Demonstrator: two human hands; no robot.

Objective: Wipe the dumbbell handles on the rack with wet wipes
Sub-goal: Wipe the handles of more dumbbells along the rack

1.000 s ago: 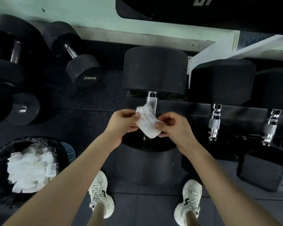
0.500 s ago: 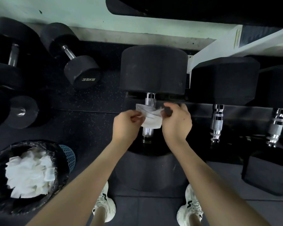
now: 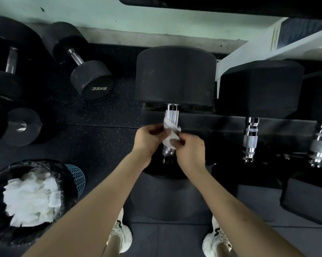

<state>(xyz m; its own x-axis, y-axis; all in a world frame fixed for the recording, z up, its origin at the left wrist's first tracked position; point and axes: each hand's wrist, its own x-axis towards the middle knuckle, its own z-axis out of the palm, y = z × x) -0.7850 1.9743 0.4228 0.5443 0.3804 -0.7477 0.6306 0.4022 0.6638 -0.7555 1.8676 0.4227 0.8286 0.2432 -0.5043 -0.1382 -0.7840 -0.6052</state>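
It's looking pretty dim down here for me; the black floor (image 3: pixel 93 115) and the dumbbell heads (image 3: pixel 175 75) are swallowing most detail. The pale wall (image 3: pixel 100 13) up top is catching the most light. The chrome handles (image 3: pixel 250 140) are throwing little glints, and the white wipes (image 3: pixel 32 195) in the bin (image 3: pixel 76 175) are blowing out a bit. Straight lines are bending near the edges, and the far-left dumbbells (image 3: pixel 6 84) are smearing soft.

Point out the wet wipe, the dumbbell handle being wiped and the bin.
wet wipe (image 3: pixel 170 135), head view, white crumpled middle.
dumbbell handle (image 3: pixel 172 115), head view, knurled metal above the wipe.
bin (image 3: pixel 76 175), head view, blue mesh wall.
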